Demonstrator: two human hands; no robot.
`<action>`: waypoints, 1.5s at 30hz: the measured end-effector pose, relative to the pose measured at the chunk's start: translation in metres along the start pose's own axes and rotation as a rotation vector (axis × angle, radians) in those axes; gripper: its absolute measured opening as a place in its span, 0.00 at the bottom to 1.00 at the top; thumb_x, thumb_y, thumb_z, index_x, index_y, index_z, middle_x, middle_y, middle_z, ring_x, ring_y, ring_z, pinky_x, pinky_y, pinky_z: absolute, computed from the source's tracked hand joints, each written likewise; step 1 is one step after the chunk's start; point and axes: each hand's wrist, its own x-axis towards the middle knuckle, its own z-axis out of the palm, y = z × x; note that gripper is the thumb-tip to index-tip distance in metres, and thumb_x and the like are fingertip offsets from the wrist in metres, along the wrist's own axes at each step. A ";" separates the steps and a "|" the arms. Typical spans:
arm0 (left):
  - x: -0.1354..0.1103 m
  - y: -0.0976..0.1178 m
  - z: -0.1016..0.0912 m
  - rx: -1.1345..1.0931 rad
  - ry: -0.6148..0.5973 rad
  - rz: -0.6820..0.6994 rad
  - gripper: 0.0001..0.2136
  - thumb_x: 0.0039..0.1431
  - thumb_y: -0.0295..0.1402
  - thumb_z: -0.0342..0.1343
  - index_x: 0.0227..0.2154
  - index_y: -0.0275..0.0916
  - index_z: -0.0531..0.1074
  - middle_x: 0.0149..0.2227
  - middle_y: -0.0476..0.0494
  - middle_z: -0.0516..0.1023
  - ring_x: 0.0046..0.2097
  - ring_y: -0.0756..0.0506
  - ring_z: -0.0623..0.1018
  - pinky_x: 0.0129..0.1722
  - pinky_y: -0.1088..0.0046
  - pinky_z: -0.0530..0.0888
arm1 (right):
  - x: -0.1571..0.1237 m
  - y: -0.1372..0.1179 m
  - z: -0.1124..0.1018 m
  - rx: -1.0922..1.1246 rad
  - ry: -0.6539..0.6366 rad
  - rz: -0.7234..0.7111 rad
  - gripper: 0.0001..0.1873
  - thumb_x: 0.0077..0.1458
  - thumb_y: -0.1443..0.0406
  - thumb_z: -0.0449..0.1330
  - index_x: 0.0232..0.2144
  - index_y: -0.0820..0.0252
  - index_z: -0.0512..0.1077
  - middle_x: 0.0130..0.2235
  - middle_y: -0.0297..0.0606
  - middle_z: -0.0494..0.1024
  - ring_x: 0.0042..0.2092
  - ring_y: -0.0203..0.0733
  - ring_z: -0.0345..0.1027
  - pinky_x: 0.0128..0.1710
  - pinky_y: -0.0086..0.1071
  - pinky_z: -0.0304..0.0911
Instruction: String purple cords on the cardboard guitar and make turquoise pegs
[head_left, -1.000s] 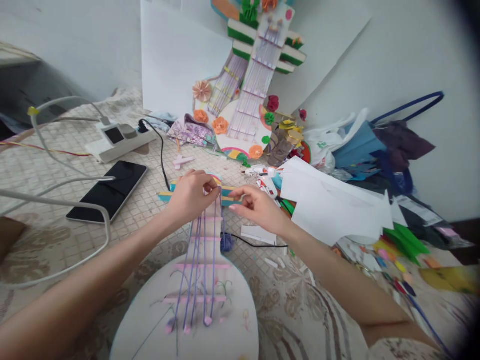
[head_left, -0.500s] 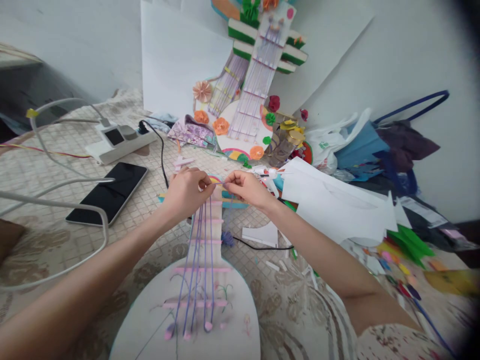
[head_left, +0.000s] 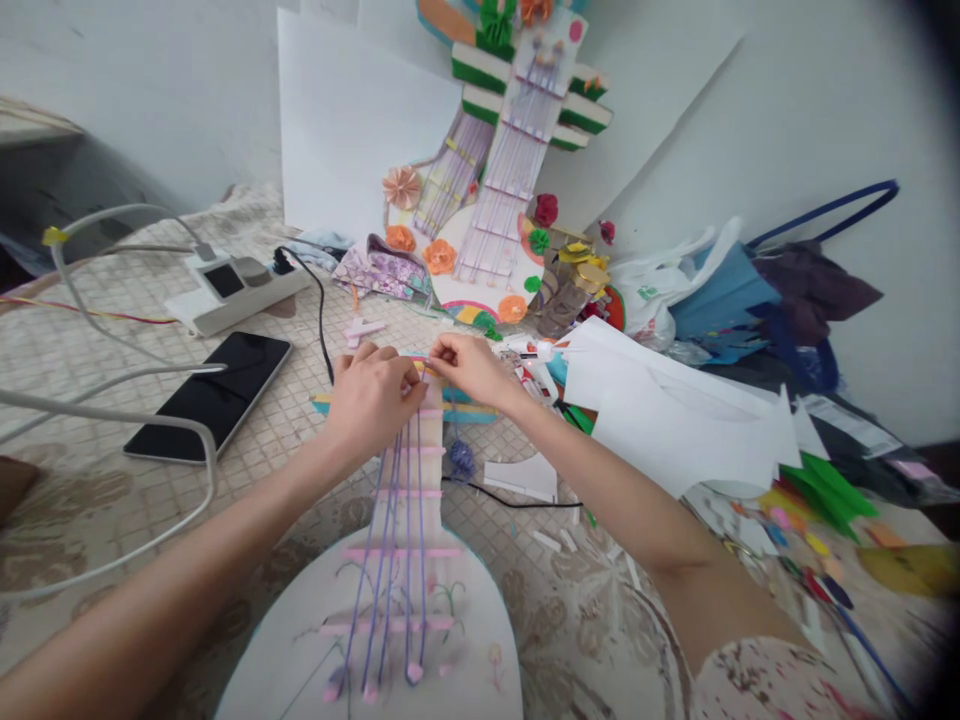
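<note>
A white cardboard toy instrument (head_left: pixel 300 620) with a round body and a narrow neck lies in front of me. Several purple yarn strings (head_left: pixel 421 480) run along it over pink strips. At the neck's top end, my left hand (head_left: pixel 375 395) is closed, its fingertips pinching the yarn against the neck. Close by on the right, my right hand (head_left: pixel 471 366) pinches the same yarn at the head of the neck. A small ball of purple yarn (head_left: pixel 461 460) rests beside the neck, a strand rising from it towards my right hand. The exact fingertip contact is partly hidden.
Decorated toy instruments (head_left: pixel 499 200) lean against the wall at the back. On the left are a phone (head_left: pixel 214 395), cables and a power strip (head_left: pixel 240 300). A glue gun (head_left: pixel 536 352), white paper sheets (head_left: pixel 660 410) and paper scraps lie to the right.
The stretch of yarn held above the neck has come down onto its top end. My right hand has moved slightly left, closer to my left hand. The view has shifted a little.
</note>
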 end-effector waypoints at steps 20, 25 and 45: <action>-0.016 -0.018 0.002 -0.101 0.049 0.285 0.14 0.61 0.25 0.45 0.40 0.40 0.76 0.43 0.38 0.74 0.46 0.39 0.67 0.43 0.58 0.66 | 0.010 0.012 0.004 -0.150 -0.068 -0.165 0.14 0.56 0.57 0.59 0.26 0.63 0.69 0.25 0.32 0.70 0.28 0.34 0.60 0.30 0.27 0.50; -0.016 -0.017 0.002 -0.049 0.020 0.297 0.14 0.60 0.24 0.46 0.37 0.40 0.77 0.44 0.37 0.72 0.47 0.37 0.66 0.43 0.55 0.66 | 0.008 0.013 0.004 -0.120 -0.074 -0.158 0.19 0.56 0.52 0.57 0.27 0.62 0.69 0.25 0.32 0.70 0.27 0.34 0.59 0.29 0.27 0.50; -0.017 -0.018 0.005 0.039 -0.004 0.319 0.12 0.60 0.25 0.49 0.39 0.41 0.77 0.46 0.36 0.70 0.49 0.35 0.65 0.44 0.53 0.66 | -0.028 0.015 -0.009 -0.292 -0.048 -0.289 0.03 0.58 0.68 0.58 0.33 0.62 0.71 0.31 0.34 0.71 0.34 0.35 0.63 0.34 0.27 0.54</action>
